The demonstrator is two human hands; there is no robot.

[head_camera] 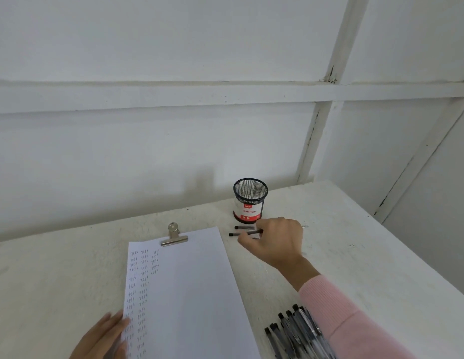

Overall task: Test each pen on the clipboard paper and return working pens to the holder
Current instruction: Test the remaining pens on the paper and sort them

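A sheet of white paper lies under a metal clip, with columns of small handwritten marks down its left side. My left hand rests flat on the paper's lower left edge. A black mesh pen holder with a red and white label stands behind the sheet to the right, and no pen shows above its rim. Just in front of it lie two or three black-capped pens. My right hand is over them, fingers curled round the end of one pen.
A pile of several black-capped pens lies at the near right, partly under my pink sleeve. The white table ends at white walls behind and to the right.
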